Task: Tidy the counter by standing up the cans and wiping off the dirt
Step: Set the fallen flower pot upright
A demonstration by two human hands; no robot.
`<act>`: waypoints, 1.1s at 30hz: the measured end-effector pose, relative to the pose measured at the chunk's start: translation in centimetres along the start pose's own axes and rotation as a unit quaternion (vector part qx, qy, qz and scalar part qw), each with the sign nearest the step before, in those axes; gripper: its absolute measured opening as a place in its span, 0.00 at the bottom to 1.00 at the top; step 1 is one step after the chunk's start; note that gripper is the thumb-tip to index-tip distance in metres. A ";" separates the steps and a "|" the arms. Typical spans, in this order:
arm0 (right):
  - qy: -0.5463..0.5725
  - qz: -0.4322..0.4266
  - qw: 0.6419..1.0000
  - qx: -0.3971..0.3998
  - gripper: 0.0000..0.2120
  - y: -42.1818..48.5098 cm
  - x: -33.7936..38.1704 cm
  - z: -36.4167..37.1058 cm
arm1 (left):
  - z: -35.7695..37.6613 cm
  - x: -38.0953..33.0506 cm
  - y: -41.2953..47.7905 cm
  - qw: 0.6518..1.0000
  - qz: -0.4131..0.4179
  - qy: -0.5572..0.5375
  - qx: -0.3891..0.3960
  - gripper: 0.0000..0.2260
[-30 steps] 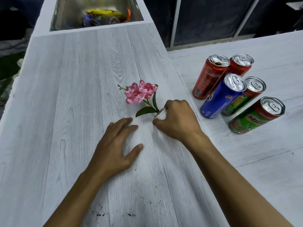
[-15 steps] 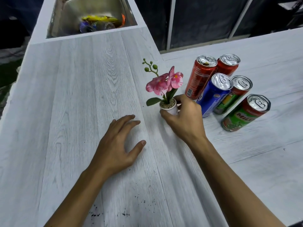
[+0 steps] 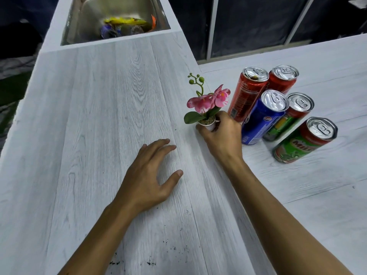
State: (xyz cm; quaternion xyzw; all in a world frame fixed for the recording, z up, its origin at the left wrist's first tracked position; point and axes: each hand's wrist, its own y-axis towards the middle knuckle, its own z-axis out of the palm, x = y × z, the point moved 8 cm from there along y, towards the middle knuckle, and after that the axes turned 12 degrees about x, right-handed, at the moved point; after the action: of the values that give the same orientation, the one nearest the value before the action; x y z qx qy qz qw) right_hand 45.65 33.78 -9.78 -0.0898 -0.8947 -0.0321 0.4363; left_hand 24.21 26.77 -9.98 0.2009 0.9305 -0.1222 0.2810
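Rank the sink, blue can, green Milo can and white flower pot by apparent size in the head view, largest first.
1. Sink.
2. Blue can and green Milo can, too alike to split.
3. White flower pot, partly hidden in the right hand.

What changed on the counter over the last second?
The right hand tipped the small flower pot up from lying on its side to upright and shifted it nearer the cans, holding it throughout. The left hand stayed resting on the counter; the cans stayed upright, the dirt specks unwiped.
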 end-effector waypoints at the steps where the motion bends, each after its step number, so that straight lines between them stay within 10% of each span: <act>1: 0.001 0.002 1.000 0.000 0.18 0.1 -0.2 0.1 | 0.0 0.0 0.0 1.000 -0.003 -0.001 0.002 0.29; 33: -0.308 -0.119 0.923 0.199 0.30 -10.2 -1.4 -1.5 | 2.5 -4.3 -0.1 0.999 0.022 0.002 0.034 0.28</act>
State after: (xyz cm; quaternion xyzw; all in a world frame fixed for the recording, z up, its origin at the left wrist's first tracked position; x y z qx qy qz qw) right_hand 45.68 23.35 -9.75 0.1000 -0.9771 0.1242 0.1410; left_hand 28.61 24.58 -9.53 0.2305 0.9218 -0.1471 0.2749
